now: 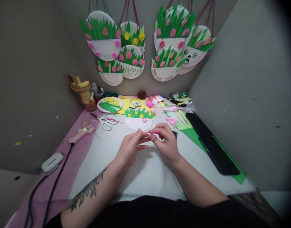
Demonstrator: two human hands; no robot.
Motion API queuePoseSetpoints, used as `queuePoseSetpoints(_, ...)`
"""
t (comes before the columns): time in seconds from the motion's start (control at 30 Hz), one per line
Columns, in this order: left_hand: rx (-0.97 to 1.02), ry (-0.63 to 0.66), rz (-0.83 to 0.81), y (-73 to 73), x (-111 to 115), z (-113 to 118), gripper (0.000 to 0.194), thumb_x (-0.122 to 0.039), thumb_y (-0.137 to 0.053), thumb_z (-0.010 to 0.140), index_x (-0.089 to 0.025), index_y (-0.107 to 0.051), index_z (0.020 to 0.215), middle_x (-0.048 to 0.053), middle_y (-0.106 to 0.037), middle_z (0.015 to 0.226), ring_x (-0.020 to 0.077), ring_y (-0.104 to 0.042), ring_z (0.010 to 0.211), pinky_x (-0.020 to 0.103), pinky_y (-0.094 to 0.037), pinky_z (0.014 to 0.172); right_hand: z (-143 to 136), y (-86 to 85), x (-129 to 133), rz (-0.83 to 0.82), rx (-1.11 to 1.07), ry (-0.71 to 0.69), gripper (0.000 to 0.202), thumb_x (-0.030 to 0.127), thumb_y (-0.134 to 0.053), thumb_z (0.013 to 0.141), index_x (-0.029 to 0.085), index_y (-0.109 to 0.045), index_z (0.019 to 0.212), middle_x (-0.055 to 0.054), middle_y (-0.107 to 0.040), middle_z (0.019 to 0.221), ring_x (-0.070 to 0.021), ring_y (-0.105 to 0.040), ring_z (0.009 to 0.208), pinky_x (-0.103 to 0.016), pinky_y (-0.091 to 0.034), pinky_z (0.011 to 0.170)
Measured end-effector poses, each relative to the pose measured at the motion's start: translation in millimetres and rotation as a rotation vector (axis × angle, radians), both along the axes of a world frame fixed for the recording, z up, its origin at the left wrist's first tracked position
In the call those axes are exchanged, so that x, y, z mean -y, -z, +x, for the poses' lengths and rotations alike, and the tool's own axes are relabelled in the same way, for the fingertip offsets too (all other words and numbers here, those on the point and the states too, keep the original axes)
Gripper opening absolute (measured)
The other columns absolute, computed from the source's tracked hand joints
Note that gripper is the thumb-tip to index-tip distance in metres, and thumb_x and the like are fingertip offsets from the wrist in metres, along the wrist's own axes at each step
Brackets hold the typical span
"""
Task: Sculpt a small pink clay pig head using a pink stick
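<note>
Pink stick (155, 133) sits pinched in the right hand (166, 141) — the left hand (130, 145) beside it half-open, its hold unclear — before a decorated paper plate (136, 124) on the desk (93, 153).

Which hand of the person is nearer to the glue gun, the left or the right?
Left. The left hand is to the right of the glue gun, not touching it; the right hand is farther right, beyond the left one.
</note>
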State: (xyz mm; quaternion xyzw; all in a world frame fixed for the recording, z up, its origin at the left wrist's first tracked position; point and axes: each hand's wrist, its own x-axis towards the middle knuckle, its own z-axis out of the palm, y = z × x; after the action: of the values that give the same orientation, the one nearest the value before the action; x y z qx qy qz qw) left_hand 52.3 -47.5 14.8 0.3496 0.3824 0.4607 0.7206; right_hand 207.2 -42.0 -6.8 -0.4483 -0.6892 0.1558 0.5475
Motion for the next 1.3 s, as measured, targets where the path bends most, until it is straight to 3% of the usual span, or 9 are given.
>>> queuePoseSetpoints(0.2, 0.08, 0.005, -0.123, -0.5, -1.6, 1.1, 0.034, -0.044, -0.064, 0.083, -0.012, -0.074, 0.084, 0.014, -0.073, 0.105, 0.023, -0.068, 0.096, 0.023, -0.051, 0.064, 0.4, 2.1, -2.5, -0.02, 0.027, 0.027, 0.008, 0.025, -0.064, 0.083, 0.024, -0.07, 0.087, -0.003, -0.055, 0.088, -0.0157, -0.055, 0.078, -0.031, -0.048, 0.067)
queuePoseSetpoints(0.4, 0.165, 0.014, -0.301, 0.1, -7.2, 0.9, 0.037, -0.04, -0.051, 0.092, -0.012, -0.073, 0.082, 0.013, -0.073, 0.099, 0.0175, -0.07, 0.083, 0.022, -0.051, 0.061, -0.2, 2.8, -3.9, -0.061, 0.023, 0.029, 0.009, 0.023, -0.065, 0.081, 0.024, -0.069, 0.088, -0.003, -0.055, 0.091, -0.015, -0.055, 0.077, -0.031, -0.048, 0.066)
queuePoseSetpoints(1.03, 0.155, 0.022, -0.276, 0.5, -5.5, 2.7, 0.036, -0.041, -0.054, 0.091, -0.013, -0.074, 0.08, 0.011, -0.073, 0.098, 0.0161, -0.068, 0.082, 0.023, -0.05, 0.06, -1.9, 1.6, -3.8, -0.086, -0.005, 0.011, 0.005, 0.023, -0.066, 0.08, 0.023, -0.067, 0.085, -0.002, -0.054, 0.089, -0.0135, -0.053, 0.072, -0.029, -0.046, 0.062)
queuePoseSetpoints(1.3, 0.156, 0.015, -0.305, -1.5, -5.7, 3.0, 0.04, -0.038, -0.047, 0.094, -0.012, -0.073, 0.078, 0.011, -0.073, 0.094, 0.0162, -0.068, 0.079, 0.023, -0.05, 0.06, -0.5, 2.3, -4.8, -0.086, 0.002, 0.009, 0.005, 0.023, -0.066, 0.08, 0.023, -0.068, 0.085, -0.003, -0.054, 0.09, -0.0145, -0.055, 0.076, -0.029, -0.047, 0.064)
